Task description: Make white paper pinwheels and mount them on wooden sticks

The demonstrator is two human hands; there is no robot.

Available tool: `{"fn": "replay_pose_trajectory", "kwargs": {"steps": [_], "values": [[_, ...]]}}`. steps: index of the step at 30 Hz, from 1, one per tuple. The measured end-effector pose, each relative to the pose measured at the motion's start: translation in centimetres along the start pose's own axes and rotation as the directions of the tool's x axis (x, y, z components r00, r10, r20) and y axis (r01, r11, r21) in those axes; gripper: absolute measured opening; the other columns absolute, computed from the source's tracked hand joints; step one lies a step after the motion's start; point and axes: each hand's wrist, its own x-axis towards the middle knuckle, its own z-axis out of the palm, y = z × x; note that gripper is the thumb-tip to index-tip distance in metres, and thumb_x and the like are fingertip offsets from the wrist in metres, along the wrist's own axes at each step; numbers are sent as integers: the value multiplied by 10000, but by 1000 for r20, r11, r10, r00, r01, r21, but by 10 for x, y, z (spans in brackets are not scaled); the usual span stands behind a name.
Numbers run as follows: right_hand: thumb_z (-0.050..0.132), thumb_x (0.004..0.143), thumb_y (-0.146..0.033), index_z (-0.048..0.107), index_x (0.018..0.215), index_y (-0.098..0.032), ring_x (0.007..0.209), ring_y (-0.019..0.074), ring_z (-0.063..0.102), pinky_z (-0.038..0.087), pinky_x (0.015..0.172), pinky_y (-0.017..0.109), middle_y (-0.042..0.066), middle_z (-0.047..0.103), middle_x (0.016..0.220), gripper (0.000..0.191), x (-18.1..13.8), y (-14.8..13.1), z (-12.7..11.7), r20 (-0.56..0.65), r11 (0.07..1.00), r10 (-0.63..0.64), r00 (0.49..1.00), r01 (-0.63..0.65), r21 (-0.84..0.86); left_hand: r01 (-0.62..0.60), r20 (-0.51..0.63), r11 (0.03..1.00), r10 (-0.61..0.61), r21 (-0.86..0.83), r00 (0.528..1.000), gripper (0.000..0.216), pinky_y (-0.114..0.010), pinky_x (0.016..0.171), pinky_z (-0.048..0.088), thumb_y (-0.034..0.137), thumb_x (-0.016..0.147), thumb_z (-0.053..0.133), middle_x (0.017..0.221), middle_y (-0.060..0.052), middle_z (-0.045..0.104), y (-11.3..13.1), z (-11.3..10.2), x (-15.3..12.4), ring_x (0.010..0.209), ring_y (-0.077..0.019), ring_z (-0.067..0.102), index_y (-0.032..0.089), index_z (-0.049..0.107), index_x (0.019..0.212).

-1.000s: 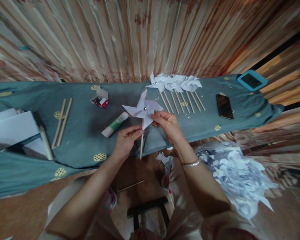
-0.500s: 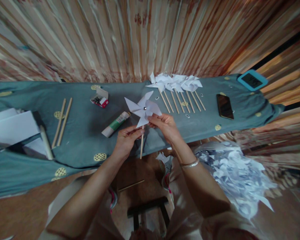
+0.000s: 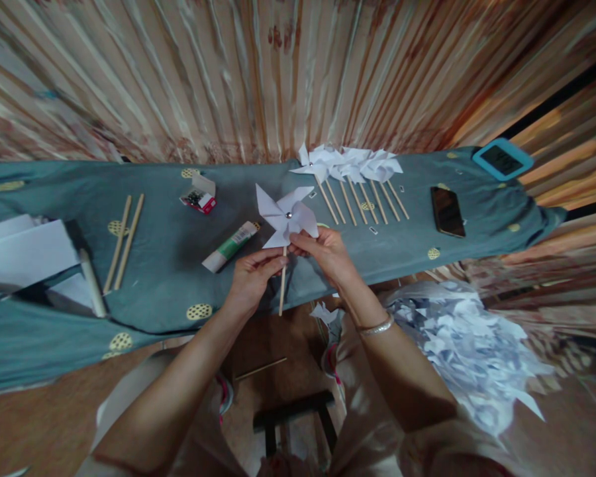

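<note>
A white paper pinwheel (image 3: 278,211) with a silver pin at its centre is held up above the table's front edge. Its wooden stick (image 3: 282,291) points down towards me, pinched between the thumb and fingers of my left hand (image 3: 252,275). My right hand (image 3: 325,252) has its fingers closed at the lower right blade, by the top of the stick; the fingertips partly cover the paper there. To the left of the pinwheel lies a green and white glue stick (image 3: 232,246). Behind that stands an opened small red and white box (image 3: 198,195) of pins.
Several finished pinwheels (image 3: 350,165) lie in a row at the back. Two wooden sticks (image 3: 124,242) and white paper sheets (image 3: 27,248) are at left. A phone (image 3: 447,211) and blue-framed clock (image 3: 502,159) sit at right. Paper pieces (image 3: 471,351) fill a bag below.
The pinwheel's blades have turned clockwise a little about the pin. My right fingers have shifted slightly left and down along the blade; my left hand has stayed put on the stick.
</note>
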Motion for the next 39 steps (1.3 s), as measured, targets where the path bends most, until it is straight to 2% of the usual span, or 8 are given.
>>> {"fn": "replay_pose_trajectory", "kwargs": {"steps": [10, 13, 16, 21, 25, 29, 32, 39], "values": [[830, 565, -584, 655, 623, -204, 562, 103, 569, 487, 609, 259, -23, 663, 598, 422, 2, 9, -2, 56, 998, -51, 997, 52, -21, -5, -11, 1000, 4, -22, 1000, 325, -255, 636, 471, 358, 534, 894, 757, -41, 750, 2, 1, 3, 624, -120, 587, 179, 796, 787], [815, 588, -601, 658, 652, -199, 572, 109, 575, 473, 593, 254, -19, 665, 599, 437, 0, 11, -4, 80, 994, -61, 995, 68, -90, 4, -48, 999, -6, -54, 999, 352, -266, 652, 484, 353, 498, 904, 761, -45, 743, 9, -1, 5, 650, -134, 610, 173, 792, 778], [784, 654, -590, 669, 692, -185, 568, 99, 550, 428, 556, 236, -19, 663, 620, 423, -5, 15, -2, 165, 974, -76, 983, 108, -199, -11, -93, 995, 2, -96, 996, 343, -270, 665, 496, 334, 476, 908, 779, -40, 737, 20, -4, 6, 670, -138, 623, 180, 787, 758], [769, 689, -569, 684, 737, -169, 567, 93, 519, 385, 541, 228, -24, 637, 637, 413, -16, 26, 8, 298, 952, -23, 954, 112, -286, -76, -155, 983, 51, -164, 987, 299, -233, 629, 479, 299, 486, 898, 779, -26, 733, 35, -11, 8, 674, -119, 622, 189, 780, 738], [784, 677, -557, 661, 705, -174, 541, 94, 508, 370, 522, 224, -33, 610, 597, 402, -23, 31, 18, 356, 949, 66, 932, 52, -311, -106, -173, 980, 77, -168, 982, 322, -242, 685, 498, 301, 504, 896, 813, -34, 746, 41, -16, 8, 706, -118, 638, 182, 779, 779], [798, 660, -549, 646, 675, -176, 522, 85, 471, 325, 497, 216, -49, 569, 565, 404, -26, 30, 23, 352, 948, 62, 934, 56, -314, -136, -186, 974, 102, -182, 977, 302, -233, 692, 498, 301, 509, 893, 786, -22, 742, 44, -19, 9, 698, -108, 634, 187, 778, 764], [791, 669, -536, 658, 685, -175, 555, 95, 507, 369, 538, 224, -28, 620, 605, 385, -25, 29, 22, 348, 958, 35, 937, 68, -277, -149, -201, 968, 109, -200, 974, 303, -234, 703, 505, 300, 498, 899, 794, -19, 747, 46, -21, 9, 724, -116, 650, 193, 773, 752], [704, 760, -490, 685, 694, -170, 511, 87, 455, 353, 529, 233, -31, 596, 563, 327, -19, 29, 22, 365, 921, -51, 930, 185, -343, -157, -217, 955, 102, -253, 971, 353, -227, 690, 509, 302, 454, 919, 738, -7, 738, 49, -22, 8, 708, -114, 665, 181, 763, 747]]}}
